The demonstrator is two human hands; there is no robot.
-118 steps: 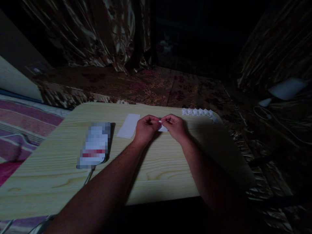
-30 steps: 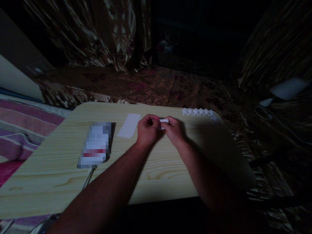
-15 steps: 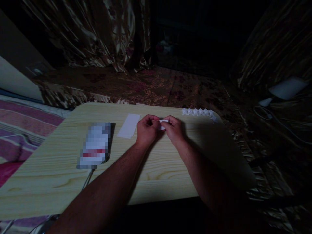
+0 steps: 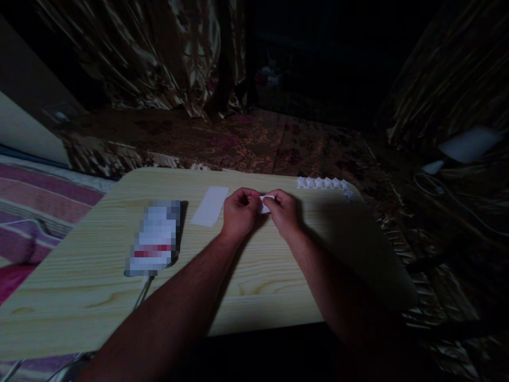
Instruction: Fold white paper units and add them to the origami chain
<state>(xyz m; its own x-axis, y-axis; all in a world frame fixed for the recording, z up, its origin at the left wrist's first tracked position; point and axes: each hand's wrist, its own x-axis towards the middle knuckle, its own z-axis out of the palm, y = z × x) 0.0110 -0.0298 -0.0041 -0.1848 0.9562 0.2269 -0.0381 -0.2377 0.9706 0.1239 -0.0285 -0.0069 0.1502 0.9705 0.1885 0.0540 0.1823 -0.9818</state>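
My left hand [image 4: 237, 213] and my right hand [image 4: 284, 212] meet over the middle of a light wooden table [image 4: 254, 265]. Both pinch a small white folded piece of paper [image 4: 265, 202] between their fingertips, just above the tabletop. A flat white paper strip [image 4: 210, 206] lies on the table just left of my left hand. A row of several small white folded paper stars [image 4: 324, 183] sits along the far right edge of the table.
A blurred-out rectangular object [image 4: 155, 237] lies on the table's left part, with a cable [image 4: 143, 291] running from it toward the near edge. Striped bedding [image 4: 35, 207] lies to the left. Dark patterned fabric [image 4: 254, 138] covers the ground behind the table.
The paper piece has shrunk between my fingertips since 3.9 s ago, and my hands have closed in a little. Over the last second they barely moved.
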